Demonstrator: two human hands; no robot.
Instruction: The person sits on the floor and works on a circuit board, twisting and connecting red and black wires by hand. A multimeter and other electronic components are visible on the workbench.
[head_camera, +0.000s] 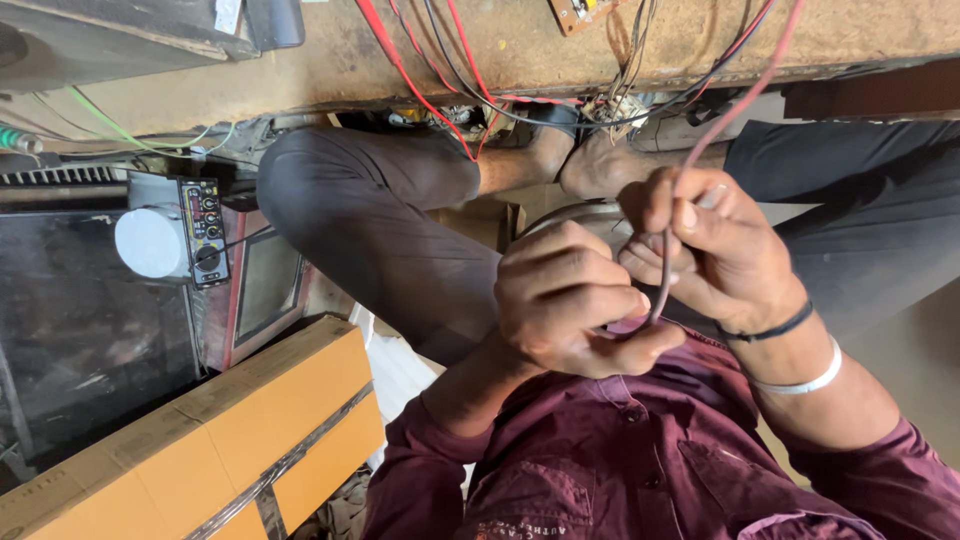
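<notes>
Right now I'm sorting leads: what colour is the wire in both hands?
Red wire, pinched by left hand and right hand; head view.

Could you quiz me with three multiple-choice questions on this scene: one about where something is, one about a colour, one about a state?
1. Where is the cardboard box?
A. lower left
B. top right
C. on the lap

2. What colour is the shirt?
A. white
B. maroon
C. green

3. How do the two hands stand?
A. both open and empty
B. both closed on the red wire
C. one out of view

Answers: A, it fills the lower-left corner; B, the cloth is dark maroon; B, the left hand and right hand both grip it.
</notes>
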